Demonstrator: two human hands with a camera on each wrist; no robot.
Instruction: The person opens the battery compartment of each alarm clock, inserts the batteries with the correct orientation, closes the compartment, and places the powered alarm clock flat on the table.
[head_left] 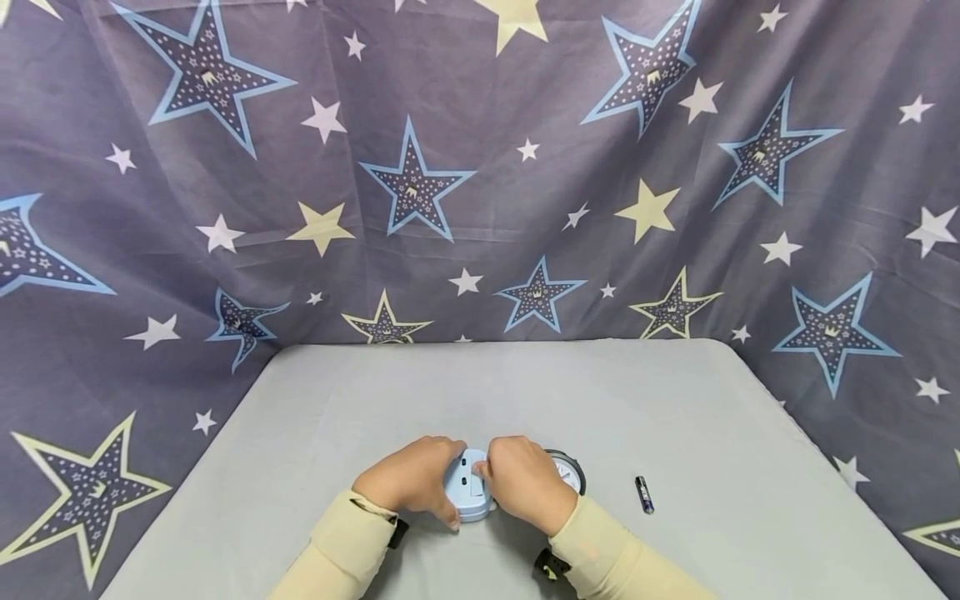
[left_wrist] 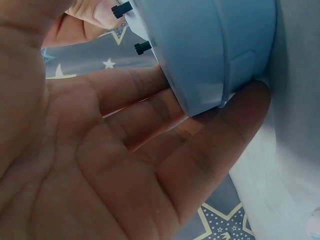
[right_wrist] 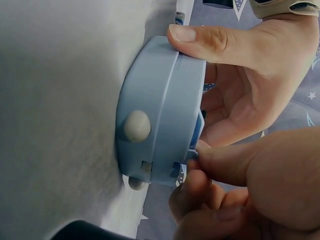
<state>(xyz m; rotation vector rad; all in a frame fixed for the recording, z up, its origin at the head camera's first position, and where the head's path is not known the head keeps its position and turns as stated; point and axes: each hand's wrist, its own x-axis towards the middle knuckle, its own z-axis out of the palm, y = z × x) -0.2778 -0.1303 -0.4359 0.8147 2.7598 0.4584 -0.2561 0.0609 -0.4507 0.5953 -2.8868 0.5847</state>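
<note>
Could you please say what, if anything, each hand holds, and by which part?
The left hand grips the light-blue, rounded plastic case by opposite sides; the right hand appears to pinch its small light-blue tab by the edge.

Lt blue gadget w/ blk pegs & off-white nubs. Round thing = blk rim, white inside. Battery mostly blk, bit of blue. Desk plain lt grey, sleeves pale yellow. Cloth bg is purple-grey w/ stars: plain white, plain yellow, + blue/yellow-outlined ones w/ speckled dk fill.
</note>
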